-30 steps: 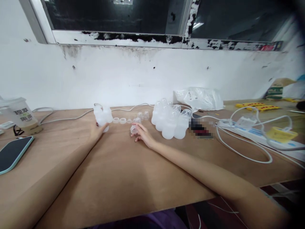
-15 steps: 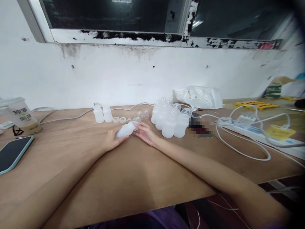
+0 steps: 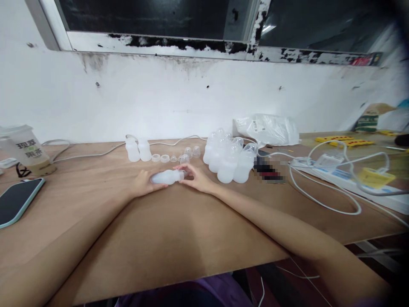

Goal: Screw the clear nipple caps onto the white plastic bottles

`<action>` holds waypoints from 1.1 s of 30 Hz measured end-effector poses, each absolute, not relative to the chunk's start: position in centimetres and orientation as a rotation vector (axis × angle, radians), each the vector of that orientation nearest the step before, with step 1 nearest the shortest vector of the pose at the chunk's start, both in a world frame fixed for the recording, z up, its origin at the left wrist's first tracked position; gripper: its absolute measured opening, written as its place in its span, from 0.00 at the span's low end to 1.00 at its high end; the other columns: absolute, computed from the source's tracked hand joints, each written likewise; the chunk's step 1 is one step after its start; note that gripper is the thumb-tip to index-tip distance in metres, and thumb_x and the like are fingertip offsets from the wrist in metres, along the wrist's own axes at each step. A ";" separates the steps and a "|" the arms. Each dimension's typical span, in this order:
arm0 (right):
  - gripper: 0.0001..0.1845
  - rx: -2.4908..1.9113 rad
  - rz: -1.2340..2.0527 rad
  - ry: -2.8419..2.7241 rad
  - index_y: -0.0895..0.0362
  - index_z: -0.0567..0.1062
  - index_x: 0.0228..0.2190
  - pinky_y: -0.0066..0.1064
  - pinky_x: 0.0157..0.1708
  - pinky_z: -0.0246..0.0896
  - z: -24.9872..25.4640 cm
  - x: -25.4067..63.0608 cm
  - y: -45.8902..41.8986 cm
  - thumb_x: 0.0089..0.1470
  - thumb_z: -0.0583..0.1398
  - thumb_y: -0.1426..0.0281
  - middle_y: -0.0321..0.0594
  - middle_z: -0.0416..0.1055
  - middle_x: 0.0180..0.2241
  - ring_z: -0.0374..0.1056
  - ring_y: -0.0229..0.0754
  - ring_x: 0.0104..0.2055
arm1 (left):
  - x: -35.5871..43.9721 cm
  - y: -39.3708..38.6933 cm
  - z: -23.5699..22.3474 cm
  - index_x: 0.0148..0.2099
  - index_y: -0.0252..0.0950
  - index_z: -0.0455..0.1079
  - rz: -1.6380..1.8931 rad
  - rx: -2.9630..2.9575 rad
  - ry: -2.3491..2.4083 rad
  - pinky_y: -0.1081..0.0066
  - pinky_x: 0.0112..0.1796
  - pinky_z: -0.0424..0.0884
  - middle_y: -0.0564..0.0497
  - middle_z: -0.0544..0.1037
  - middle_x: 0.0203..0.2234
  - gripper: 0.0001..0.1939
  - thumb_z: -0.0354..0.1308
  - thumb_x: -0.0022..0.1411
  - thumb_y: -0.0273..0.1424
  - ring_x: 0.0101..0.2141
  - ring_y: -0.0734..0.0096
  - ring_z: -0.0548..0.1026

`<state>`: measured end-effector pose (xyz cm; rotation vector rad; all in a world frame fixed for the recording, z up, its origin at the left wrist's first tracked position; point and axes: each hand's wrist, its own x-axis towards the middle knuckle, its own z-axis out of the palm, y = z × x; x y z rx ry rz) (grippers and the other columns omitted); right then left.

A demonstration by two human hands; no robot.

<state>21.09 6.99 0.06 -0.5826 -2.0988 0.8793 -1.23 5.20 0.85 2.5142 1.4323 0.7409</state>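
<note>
A frosted white baby bottle (image 3: 166, 177) lies on its side between my hands, just above the table. My left hand (image 3: 142, 183) is wrapped round its base end. At the neck, the fingers of my right hand (image 3: 195, 179) are closed round the collar, partly hiding the teat end. Behind it sit two white collar rings (image 3: 165, 158), a clear teat (image 3: 173, 158) and several clear domed caps (image 3: 188, 152). Two uncapped bottles (image 3: 145, 150) stand at the back left. To the right, several capped bottles (image 3: 227, 164) stand in a cluster.
A drink cup (image 3: 30, 151) and a phone (image 3: 19, 202) are at the left. A white plastic bag (image 3: 268, 130) lies by the wall. A power strip (image 3: 348, 175) with looping white cables is at the right, near yellow strips (image 3: 345, 141). The table's front edge is close to me.
The bottle has turned from tilted to nearly level, its base moving slightly left. My right fingers have curled in closer round the collar.
</note>
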 end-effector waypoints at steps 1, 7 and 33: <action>0.17 -0.595 0.792 -2.137 0.54 0.64 0.40 0.33 0.43 0.58 0.2 21.0 6.7 0.44 0.57 0.73 0.40 0.64 0.46 0.60 0.38 0.47 | -1.3 5.2 0.8 0.51 0.42 0.62 0.743 2.514 1.415 0.71 0.35 0.67 0.54 0.75 0.37 0.30 0.53 0.46 0.49 0.36 0.65 0.72; 0.20 -0.737 0.708 -2.133 0.55 0.65 0.39 0.30 0.39 0.60 0.0 21.0 6.9 0.42 0.60 0.66 0.39 0.67 0.41 0.63 0.39 0.42 | -1.2 4.6 0.0 0.52 0.44 0.60 0.870 2.678 1.458 0.74 0.35 0.67 0.54 0.72 0.42 0.28 0.50 0.50 0.48 0.36 0.68 0.72; 0.21 -0.742 0.650 -2.252 0.56 0.62 0.41 0.26 0.27 0.55 0.2 21.0 6.6 0.45 0.57 0.61 0.40 0.65 0.38 0.61 0.35 0.30 | -1.0 4.4 -0.2 0.52 0.42 0.59 0.892 2.930 1.489 0.76 0.33 0.66 0.52 0.70 0.43 0.25 0.46 0.54 0.47 0.39 0.69 0.70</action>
